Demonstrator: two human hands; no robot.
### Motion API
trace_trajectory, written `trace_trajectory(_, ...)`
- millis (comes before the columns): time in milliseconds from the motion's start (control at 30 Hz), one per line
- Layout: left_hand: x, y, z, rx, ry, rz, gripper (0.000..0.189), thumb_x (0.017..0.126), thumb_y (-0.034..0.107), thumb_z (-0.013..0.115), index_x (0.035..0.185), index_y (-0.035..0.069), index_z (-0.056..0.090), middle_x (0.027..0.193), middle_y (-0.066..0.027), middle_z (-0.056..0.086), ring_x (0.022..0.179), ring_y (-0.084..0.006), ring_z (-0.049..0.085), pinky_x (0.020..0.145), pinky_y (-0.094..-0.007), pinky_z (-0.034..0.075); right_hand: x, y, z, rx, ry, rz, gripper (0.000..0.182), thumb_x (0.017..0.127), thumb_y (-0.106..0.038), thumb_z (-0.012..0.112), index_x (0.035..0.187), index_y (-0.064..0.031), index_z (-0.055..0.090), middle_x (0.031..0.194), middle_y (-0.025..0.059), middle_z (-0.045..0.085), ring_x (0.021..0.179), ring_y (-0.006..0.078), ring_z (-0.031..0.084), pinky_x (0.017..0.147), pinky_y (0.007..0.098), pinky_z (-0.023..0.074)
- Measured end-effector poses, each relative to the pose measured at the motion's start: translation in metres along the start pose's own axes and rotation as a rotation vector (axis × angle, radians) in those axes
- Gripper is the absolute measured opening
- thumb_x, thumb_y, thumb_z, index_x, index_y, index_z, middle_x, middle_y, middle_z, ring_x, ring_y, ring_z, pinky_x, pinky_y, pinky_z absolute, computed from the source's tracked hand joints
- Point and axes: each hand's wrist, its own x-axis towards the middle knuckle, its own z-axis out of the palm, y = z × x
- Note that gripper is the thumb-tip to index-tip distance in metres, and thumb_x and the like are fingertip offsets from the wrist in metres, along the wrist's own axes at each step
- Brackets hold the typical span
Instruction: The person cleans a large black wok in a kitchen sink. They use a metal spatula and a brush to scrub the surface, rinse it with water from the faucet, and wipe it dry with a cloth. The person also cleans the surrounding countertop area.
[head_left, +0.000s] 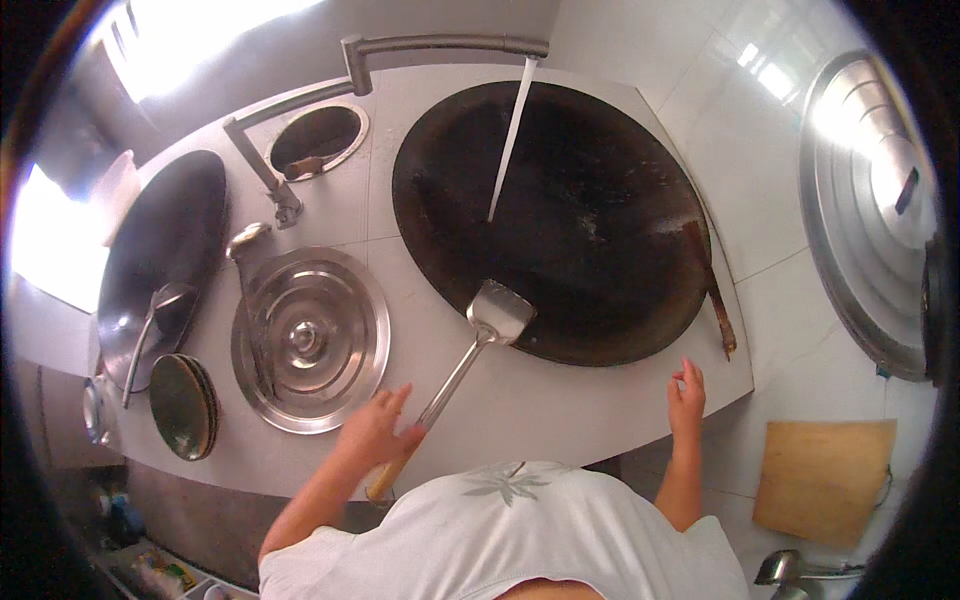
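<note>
My left hand (381, 429) is at the wooden-handled metal wok spatula (459, 375), thumb against the shaft near the grip; blur hides whether the fingers close on it. The spatula's blade lies over the near rim of a large dark built-in wok (570, 225). Water (511, 139) streams from a jointed pot-filler faucet (450, 43) into that wok. With its fingers slightly bent, my right hand (686, 390) holds nothing, just in front of the wok's near right rim. A worn brush or stick (712, 296) rests across the right rim.
Left of the wok lies a round metal lid (352, 345) with a ladle (251, 300) across it. Farther left are dark stacked bowls (180, 409) and a second wok (169, 255) holding a utensil. Behind is a round opening (319, 139). A wooden board (825, 480) is at the right.
</note>
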Motion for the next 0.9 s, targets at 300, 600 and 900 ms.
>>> trace_trajectory(300,-0.028,0.003,0.071,0.134,0.25,-0.032,0.051,0.074,0.023,0.057,0.12,0.008,0.041,0.083,-0.0128,0.054,0.077,-0.0303,0.056,0.065,-0.0394,0.046,-0.004,-0.036,0.001,0.108,-0.02,-0.113,0.046,0.074,0.002,0.052,0.119,-0.0057,0.046,0.116,0.0109,0.047,0.084,0.0191,0.054,0.066,0.0277,0.0488)
trace_trajectory(600,-0.006,0.073,0.064,-1.518,-0.251,-0.131,0.017,0.083,0.021,0.051,0.094,0.009,0.046,0.066,-0.0029,0.046,0.049,-0.0142,0.047,0.042,-0.0273,0.038,-0.032,-0.125,0.055,0.575,-0.71,-0.185,0.042,0.084,-0.015,0.051,0.122,0.0008,0.04,0.1,0.0078,0.058,0.088,0.0128,0.055,0.07,0.028,0.0481)
trace_trajectory(900,0.035,0.131,0.061,-1.235,-0.261,0.112,0.024,0.087,0.022,0.047,0.095,-0.001,0.051,0.075,-0.0092,0.056,0.062,-0.0185,0.057,0.057,-0.0293,0.048,0.042,-0.189,0.063,1.089,-0.803,0.372,0.032,0.082,-0.014,0.051,0.111,-0.0034,0.041,0.084,0.0106,0.056,0.066,0.0161,0.056,0.056,0.0274,0.0489)
